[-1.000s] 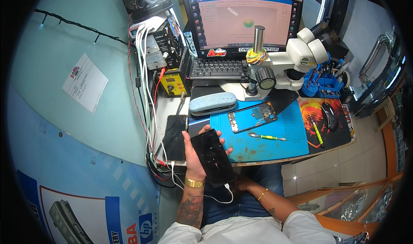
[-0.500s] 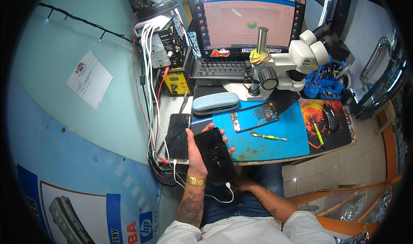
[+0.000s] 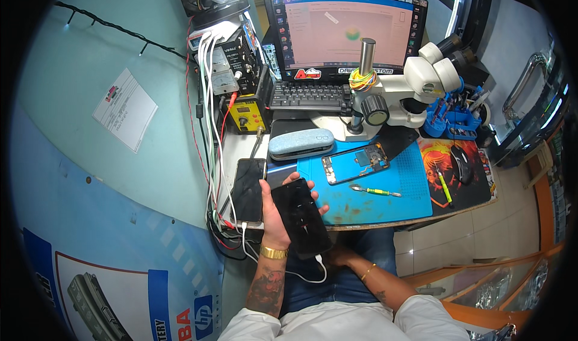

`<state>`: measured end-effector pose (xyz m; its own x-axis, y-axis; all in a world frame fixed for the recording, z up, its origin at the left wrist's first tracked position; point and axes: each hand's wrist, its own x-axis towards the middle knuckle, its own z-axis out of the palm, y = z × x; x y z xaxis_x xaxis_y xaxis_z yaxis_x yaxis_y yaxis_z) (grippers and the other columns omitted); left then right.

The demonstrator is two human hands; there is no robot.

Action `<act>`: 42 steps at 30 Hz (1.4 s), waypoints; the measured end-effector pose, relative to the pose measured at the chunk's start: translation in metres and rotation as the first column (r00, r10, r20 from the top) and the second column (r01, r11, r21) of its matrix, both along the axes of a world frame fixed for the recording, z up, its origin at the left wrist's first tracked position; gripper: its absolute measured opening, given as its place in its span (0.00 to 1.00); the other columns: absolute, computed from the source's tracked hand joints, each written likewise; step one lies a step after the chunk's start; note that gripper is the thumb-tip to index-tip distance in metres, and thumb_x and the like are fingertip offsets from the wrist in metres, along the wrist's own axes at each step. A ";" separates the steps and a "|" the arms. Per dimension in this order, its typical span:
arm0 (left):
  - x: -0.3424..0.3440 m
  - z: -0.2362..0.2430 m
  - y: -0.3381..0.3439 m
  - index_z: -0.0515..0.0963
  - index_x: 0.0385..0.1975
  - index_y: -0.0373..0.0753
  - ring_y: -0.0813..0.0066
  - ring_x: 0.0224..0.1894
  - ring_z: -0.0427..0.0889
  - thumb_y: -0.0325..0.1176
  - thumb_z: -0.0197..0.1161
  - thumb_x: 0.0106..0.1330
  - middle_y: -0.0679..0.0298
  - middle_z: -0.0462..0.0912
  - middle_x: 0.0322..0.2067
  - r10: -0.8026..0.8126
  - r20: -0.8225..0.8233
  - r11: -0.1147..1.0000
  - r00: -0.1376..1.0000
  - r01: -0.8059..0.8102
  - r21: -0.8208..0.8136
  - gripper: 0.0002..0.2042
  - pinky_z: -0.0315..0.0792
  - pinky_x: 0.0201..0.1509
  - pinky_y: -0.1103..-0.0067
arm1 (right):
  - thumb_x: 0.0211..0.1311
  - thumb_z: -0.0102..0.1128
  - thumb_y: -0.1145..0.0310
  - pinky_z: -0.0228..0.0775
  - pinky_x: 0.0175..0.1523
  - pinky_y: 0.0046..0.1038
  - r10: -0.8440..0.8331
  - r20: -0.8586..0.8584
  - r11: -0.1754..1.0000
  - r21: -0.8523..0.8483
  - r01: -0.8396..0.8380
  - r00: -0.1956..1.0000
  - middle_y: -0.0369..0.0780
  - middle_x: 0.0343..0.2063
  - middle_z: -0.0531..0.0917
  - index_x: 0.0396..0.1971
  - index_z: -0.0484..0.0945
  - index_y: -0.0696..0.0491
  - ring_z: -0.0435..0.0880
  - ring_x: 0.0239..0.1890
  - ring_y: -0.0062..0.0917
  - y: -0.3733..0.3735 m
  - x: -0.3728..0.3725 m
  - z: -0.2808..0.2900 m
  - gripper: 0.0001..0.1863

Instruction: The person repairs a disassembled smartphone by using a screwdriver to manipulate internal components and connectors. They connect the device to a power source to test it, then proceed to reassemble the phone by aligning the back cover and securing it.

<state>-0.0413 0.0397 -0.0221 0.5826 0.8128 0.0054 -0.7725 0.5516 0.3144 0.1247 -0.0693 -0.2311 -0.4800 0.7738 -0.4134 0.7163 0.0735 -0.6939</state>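
Observation:
My left hand (image 3: 276, 218) is wrapped round a black smartphone (image 3: 303, 216), thumb on one long side and fingertips on the other. Its dark screen faces up with a faint small mark in the middle. A white charging cable (image 3: 320, 269) is plugged into its lower end. My right hand (image 3: 341, 256) rests low over my lap, partly behind the phone's lower corner; its fingers are hidden. Left of the held phone, a second smartphone (image 3: 248, 190) lies on the bench with a white cable in it.
On the blue mat (image 3: 385, 211) lie an opened phone frame (image 3: 356, 163) and a green-handled pry tool (image 3: 376, 191). Behind stand a blue-grey case (image 3: 301, 143), a microscope (image 3: 374, 103), a keyboard (image 3: 310, 96) and a monitor (image 3: 352, 31). A yellow soldering station (image 3: 247, 113) and hanging cables line the left. A mouse (image 3: 462, 164) sits right.

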 end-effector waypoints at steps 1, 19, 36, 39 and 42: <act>0.000 0.001 0.000 0.72 0.56 0.47 0.63 0.46 0.80 0.72 0.37 0.67 0.56 0.79 0.47 0.001 0.000 1.000 1.000 -0.001 -0.006 0.36 0.73 0.55 0.48 | 0.55 0.64 0.54 0.62 0.66 0.41 -0.011 0.011 1.000 -0.007 0.011 1.000 0.47 0.56 0.77 0.58 0.76 0.48 0.73 0.59 0.46 0.000 0.000 -0.003 0.29; 0.001 0.002 -0.001 0.72 0.55 0.46 0.63 0.46 0.79 0.72 0.37 0.67 0.56 0.79 0.46 0.008 -0.002 1.000 1.000 -0.008 -0.013 0.36 0.73 0.55 0.47 | 0.57 0.61 0.53 0.61 0.68 0.41 -0.058 -0.067 0.994 0.085 0.063 0.996 0.47 0.59 0.75 0.59 0.75 0.47 0.70 0.62 0.45 -0.004 0.001 -0.022 0.29; 0.001 0.000 -0.001 0.72 0.56 0.47 0.63 0.46 0.80 0.72 0.37 0.67 0.57 0.79 0.47 0.004 0.006 1.000 1.000 -0.004 -0.006 0.36 0.73 0.55 0.47 | 0.59 0.60 0.48 0.56 0.69 0.41 -0.036 -0.066 0.998 0.042 0.039 0.997 0.49 0.58 0.75 0.57 0.75 0.52 0.69 0.63 0.45 -0.004 0.001 -0.031 0.31; 0.000 0.000 -0.001 0.72 0.56 0.47 0.63 0.46 0.80 0.72 0.37 0.67 0.57 0.79 0.47 0.006 0.007 1.000 1.000 -0.006 -0.008 0.36 0.73 0.55 0.47 | 0.58 0.60 0.49 0.58 0.68 0.42 -0.007 -0.021 0.998 0.064 0.008 1.000 0.49 0.57 0.76 0.57 0.76 0.52 0.70 0.62 0.45 -0.002 0.001 -0.027 0.30; 0.000 0.000 -0.001 0.72 0.56 0.47 0.63 0.46 0.80 0.72 0.36 0.67 0.57 0.79 0.46 0.004 0.013 1.000 1.000 -0.004 0.005 0.36 0.73 0.56 0.47 | 0.58 0.61 0.50 0.60 0.66 0.42 0.012 0.002 0.998 0.057 -0.012 1.000 0.49 0.56 0.76 0.56 0.76 0.51 0.71 0.60 0.45 -0.002 0.001 -0.025 0.29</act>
<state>-0.0410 0.0389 -0.0220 0.5791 0.8151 0.0169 -0.7788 0.5469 0.3072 0.1254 -0.0714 -0.2561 -0.4888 0.7902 -0.3698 0.7162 0.1214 -0.6873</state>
